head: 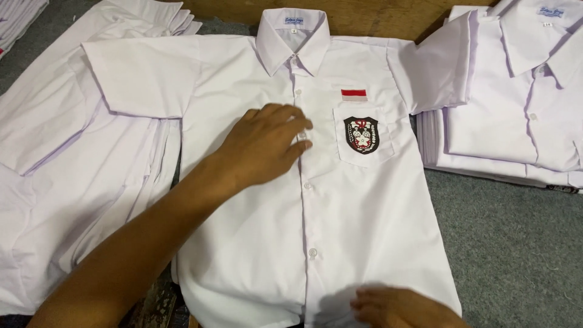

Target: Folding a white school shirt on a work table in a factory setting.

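Left hand [267,146] is lying flat, fingers together, pressing the shirt [255,243] at the placket mid-chest, gripping nothing. Shirt is lying face up, buttoned, centred on the grey mat [516,243], long axis running collar-far to hem-near. White, short sleeves spread, crest patch [361,135] on pocket. Right hand [395,307] is resting at the hem, nearer edge; can't tell if it's pinching cloth.

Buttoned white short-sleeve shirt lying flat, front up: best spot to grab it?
Probably the shoulder seams either side of the collar of the white short-sleeve shirt, reached from the collar end: it lies flat, with the left hand on the placket and the right hand on the hem.
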